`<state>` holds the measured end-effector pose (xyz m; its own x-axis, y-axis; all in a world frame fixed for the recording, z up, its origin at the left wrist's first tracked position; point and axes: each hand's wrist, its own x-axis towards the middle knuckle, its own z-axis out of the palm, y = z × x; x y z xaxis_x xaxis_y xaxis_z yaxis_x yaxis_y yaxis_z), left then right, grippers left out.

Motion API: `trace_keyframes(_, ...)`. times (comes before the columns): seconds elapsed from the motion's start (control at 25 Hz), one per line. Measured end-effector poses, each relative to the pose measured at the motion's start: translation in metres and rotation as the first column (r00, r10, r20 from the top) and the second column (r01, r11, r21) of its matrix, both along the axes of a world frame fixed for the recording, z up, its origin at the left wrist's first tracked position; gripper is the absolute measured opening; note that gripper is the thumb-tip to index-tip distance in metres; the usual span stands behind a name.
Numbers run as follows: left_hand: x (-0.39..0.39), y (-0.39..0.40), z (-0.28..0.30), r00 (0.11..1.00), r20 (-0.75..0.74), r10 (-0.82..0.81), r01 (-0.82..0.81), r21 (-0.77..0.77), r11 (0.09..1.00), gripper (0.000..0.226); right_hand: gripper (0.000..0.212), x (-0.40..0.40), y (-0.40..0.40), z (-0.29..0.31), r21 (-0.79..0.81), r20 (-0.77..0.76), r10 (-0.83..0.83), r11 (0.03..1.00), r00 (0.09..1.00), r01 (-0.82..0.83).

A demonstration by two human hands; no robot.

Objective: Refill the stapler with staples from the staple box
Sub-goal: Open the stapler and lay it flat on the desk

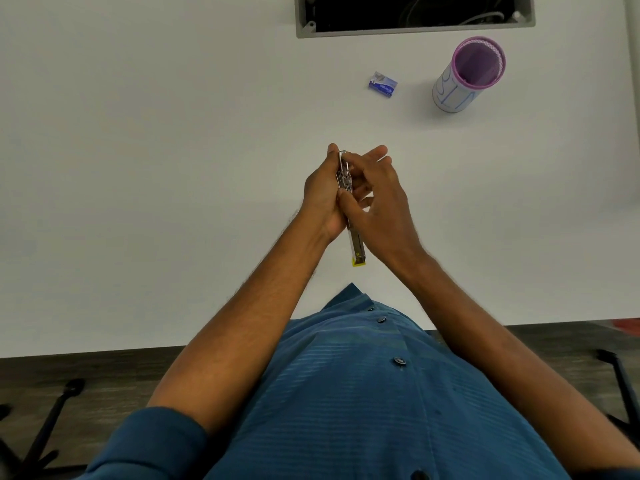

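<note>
A slim metal stapler point(356, 244) with a yellow near end is held above the white table point(138, 168), its long axis pointing away from me. My left hand point(320, 195) wraps its far half from the left. My right hand point(379, 199) presses against it from the right, thumb and fingertips on the open metal channel near its middle. Whether staples sit in the channel is too small to tell. The small blue staple box point(382, 84) lies apart, farther back on the table to the right.
A purple-rimmed cylindrical cup point(467, 76) stands at the back right beside the staple box. A grey-framed cable opening point(414, 15) is cut into the table's far edge. Black chair legs point(52, 420) show on the dark floor below the table's near edge.
</note>
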<state>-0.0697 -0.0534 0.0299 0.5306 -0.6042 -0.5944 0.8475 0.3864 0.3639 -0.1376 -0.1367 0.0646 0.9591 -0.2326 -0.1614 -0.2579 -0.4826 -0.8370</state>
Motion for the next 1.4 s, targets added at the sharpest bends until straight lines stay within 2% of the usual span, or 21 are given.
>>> trace_keyframes(0.2,-0.001,0.000,-0.011,1.000,-0.002,0.018,-0.018,0.031,0.999,0.070,0.052,-0.001,0.002,-0.007,-0.081,0.020,0.050,0.996,0.999,-0.048)
trace_keyframes(0.36,-0.001,0.001,-0.016,1.000,-0.003,0.031,-0.031,0.083,0.996,0.072,0.040,-0.001,0.002,-0.017,-0.057,0.063,0.007,0.998,0.998,-0.004)
trace_keyframes(0.56,0.000,0.004,-0.021,0.997,0.049,-0.052,0.041,0.195,0.980,0.079,0.026,-0.004,0.005,-0.032,0.009,0.077,-0.042,0.999,0.996,0.041)
trace_keyframes(0.68,-0.001,0.004,-0.026,0.999,0.021,-0.036,0.029,0.283,0.959,0.074,0.025,-0.005,0.005,-0.039,0.064,0.074,-0.070,0.996,0.995,0.066)
trace_keyframes(0.8,-0.003,0.004,-0.030,0.998,0.055,0.036,-0.053,0.354,0.934,0.068,0.027,-0.006,0.006,-0.043,0.123,0.068,-0.106,0.988,0.992,0.097)
trace_keyframes(0.92,-0.005,0.003,-0.032,0.996,0.082,0.042,-0.075,0.457,0.886,0.066,0.022,-0.005,0.009,-0.048,0.177,0.043,-0.142,0.975,0.989,0.132)
trace_keyframes(1.0,-0.006,0.002,-0.035,0.996,0.076,0.050,-0.083,0.536,0.840,0.055,0.016,-0.004,0.009,-0.052,0.188,0.028,-0.141,0.973,0.990,0.134)
trace_keyframes(1.08,-0.007,0.003,-0.035,0.995,0.068,0.069,-0.095,0.554,0.827,0.047,0.011,-0.003,0.009,-0.055,0.195,0.034,-0.146,0.971,0.989,0.137)
trace_keyframes(1.28,-0.007,-0.001,-0.034,0.989,0.068,0.131,-0.147,0.518,0.843,0.045,0.008,-0.005,0.011,-0.062,0.262,-0.026,-0.189,0.946,0.982,0.189)
trace_keyframes(1.4,-0.008,-0.004,-0.040,0.990,0.076,0.122,-0.143,0.571,0.808,0.032,0.019,-0.005,0.010,-0.068,0.299,-0.106,-0.220,0.923,0.970,0.242)
